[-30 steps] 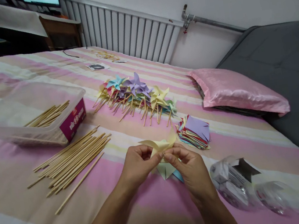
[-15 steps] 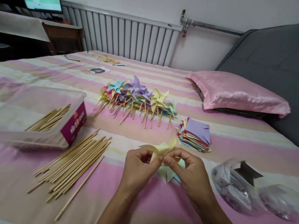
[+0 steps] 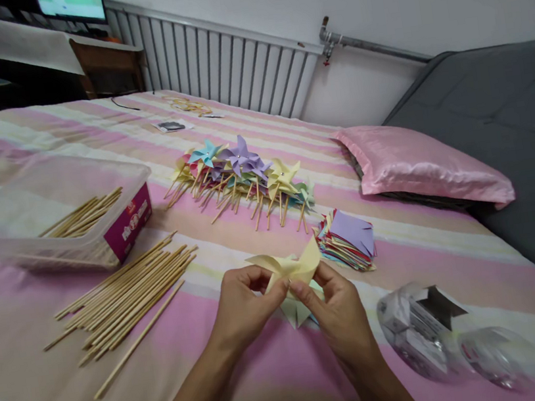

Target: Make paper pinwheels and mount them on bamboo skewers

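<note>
1. The left hand (image 3: 243,310) and right hand (image 3: 338,313) pinch a yellow paper pinwheel (image 3: 293,267) between fingertips, just above the bed (image 3: 281,371).
2. Wooden sticks (image 3: 124,297) lie to the left.
3. A paper stack (image 3: 347,239) sits just beyond; finished pinwheels (image 3: 244,174) lie farther off.

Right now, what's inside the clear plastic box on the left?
The clear plastic box holds a small bundle of wooden sticks lying flat towards its labelled end. The rest looks bare through the cloudy walls, though anything small or flat against the bottom would be hard to see.
</note>
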A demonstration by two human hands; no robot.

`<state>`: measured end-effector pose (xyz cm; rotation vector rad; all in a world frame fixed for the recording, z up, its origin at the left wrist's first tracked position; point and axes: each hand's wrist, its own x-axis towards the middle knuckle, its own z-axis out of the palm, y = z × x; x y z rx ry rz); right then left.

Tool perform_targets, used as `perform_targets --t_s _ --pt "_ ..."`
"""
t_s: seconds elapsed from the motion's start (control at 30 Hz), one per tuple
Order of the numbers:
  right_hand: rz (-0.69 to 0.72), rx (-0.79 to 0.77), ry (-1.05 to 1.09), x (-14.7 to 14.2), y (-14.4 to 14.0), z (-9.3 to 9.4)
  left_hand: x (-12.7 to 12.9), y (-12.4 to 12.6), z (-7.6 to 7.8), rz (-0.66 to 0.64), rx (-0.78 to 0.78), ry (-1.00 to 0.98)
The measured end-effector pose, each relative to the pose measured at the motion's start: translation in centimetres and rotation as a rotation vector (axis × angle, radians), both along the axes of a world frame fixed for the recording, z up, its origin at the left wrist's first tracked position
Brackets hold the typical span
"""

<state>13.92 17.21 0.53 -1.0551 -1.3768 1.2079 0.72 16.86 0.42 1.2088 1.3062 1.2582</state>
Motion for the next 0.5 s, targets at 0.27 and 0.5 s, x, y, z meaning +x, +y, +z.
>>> perform_targets --t_s 0.27,0.5 --pt "0.021 -0.037 -0.03 0.34 0.12 -0.44 0.15 -0.23 0.23 0.016 0.158 0.092" --pt "0.035 -0.046 0.014 0.33 0.25 -0.57 0.41 -0.33 0.17 0.077 0.201 0.146"
